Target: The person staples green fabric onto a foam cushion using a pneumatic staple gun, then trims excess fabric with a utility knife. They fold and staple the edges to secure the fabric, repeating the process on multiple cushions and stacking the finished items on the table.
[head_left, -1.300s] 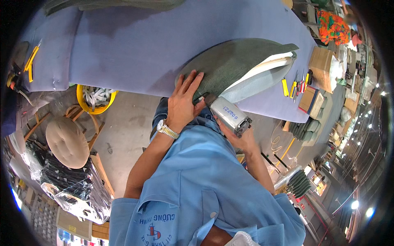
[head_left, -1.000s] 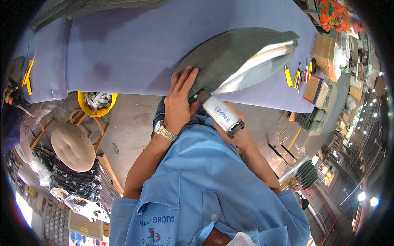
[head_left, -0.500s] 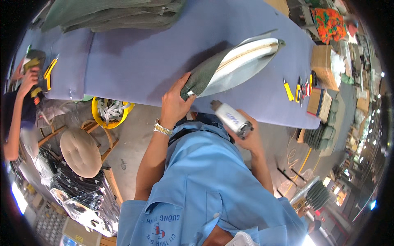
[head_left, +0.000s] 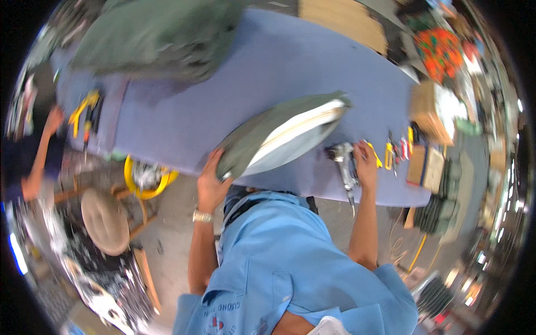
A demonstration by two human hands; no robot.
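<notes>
My left hand [head_left: 212, 181] grips the near left end of a dark green fabric-covered cushion [head_left: 251, 131], fingers over the fabric and thumb below. The cushion is tilted on the blue-grey table [head_left: 173, 120], so its white side with a thin tan line shows. At the table's near edge is a grey metal air tool [head_left: 343, 164], probably a staple gun, its tail end pointing toward me. My right hand [head_left: 365, 164] is close beside it, fingers stretched forward and slightly blurred. A yellow-handled tool [head_left: 377, 158] is partly hidden beyond those fingers.
Pliers and screwdrivers [head_left: 397, 152] lie at the right, near a cardboard box [head_left: 430, 114]. A green fabric pile [head_left: 156, 42] covers the far left. A yellow bucket [head_left: 131, 181] and round beige stool [head_left: 104, 220] stand below the table's left side. Another person's arm [head_left: 39, 153] is at far left.
My right hand has moved right and forward onto the table side, and the air tool it held is now at the table edge. The view has shifted; my left hand stays on the cushion.
</notes>
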